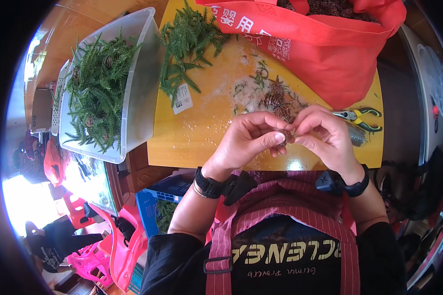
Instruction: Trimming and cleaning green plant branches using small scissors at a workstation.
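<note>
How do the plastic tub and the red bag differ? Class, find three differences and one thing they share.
Colour: the tub is clear, while the bag is bright red.
Shape: the tub has straight, stiff-looking sides; the bag looks soft and creased.
Contents: the tub holds mostly green sprigs, whereas brown cones show in the bag.
Shared: both are open containers.

Brn pinecone (285, 138), red bag (325, 59), wht-pinstriped apron (290, 189)

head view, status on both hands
Left hand holding small brown scaly cone, partly hidden. Right hand pinching at its end. Brown scaly pine cones lying just beyond.
</note>
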The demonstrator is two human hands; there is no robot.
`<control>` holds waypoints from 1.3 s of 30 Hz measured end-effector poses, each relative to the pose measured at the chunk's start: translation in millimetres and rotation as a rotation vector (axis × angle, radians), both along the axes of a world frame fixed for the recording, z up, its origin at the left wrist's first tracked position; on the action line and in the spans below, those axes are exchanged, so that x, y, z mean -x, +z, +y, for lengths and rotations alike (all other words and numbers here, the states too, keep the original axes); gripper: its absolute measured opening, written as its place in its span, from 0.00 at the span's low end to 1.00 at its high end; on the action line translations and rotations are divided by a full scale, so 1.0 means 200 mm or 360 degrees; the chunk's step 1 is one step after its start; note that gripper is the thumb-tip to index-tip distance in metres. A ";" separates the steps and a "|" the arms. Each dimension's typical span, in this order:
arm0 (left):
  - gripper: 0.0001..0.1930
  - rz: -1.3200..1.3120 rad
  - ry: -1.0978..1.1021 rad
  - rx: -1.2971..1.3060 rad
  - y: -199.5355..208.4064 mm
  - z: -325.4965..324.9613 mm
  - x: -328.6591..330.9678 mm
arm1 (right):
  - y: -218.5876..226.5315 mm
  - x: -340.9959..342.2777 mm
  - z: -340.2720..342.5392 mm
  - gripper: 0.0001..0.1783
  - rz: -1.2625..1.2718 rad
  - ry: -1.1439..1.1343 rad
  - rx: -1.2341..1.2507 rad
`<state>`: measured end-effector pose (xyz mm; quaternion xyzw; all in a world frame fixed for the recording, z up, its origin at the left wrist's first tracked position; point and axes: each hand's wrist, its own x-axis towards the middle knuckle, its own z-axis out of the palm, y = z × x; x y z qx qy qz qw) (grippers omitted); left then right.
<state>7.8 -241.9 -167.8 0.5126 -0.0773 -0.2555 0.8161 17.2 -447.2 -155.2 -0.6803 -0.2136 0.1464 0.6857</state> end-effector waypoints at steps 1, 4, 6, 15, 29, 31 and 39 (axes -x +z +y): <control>0.13 -0.0001 -0.0030 0.0006 0.01 0.00 0.00 | 0.00 0.00 0.00 0.11 -0.0132 0.0058 0.0006; 0.13 0.0003 -0.0079 0.0006 0.02 0.00 0.01 | 0.01 0.00 0.01 0.09 0.0027 0.0070 -0.0140; 0.13 0.0006 -0.0098 -0.0001 0.02 0.00 0.01 | 0.02 0.03 0.04 0.10 0.0186 0.0030 -0.0287; 0.12 0.0096 -0.0134 0.0273 0.01 -0.01 0.02 | 0.03 0.02 0.04 0.11 0.0320 0.0207 -0.0421; 0.11 0.0034 -0.0020 0.0218 0.02 -0.04 0.05 | -0.03 0.03 0.05 0.09 0.0016 0.0095 -0.0438; 0.11 -0.0046 0.0051 0.0131 0.02 -0.04 0.06 | -0.03 0.04 0.06 0.10 -0.0040 -0.0022 -0.0396; 0.13 -0.1403 0.0527 -0.0745 0.02 -0.08 0.04 | -0.02 0.03 0.06 0.07 -0.0008 -0.0143 -0.0303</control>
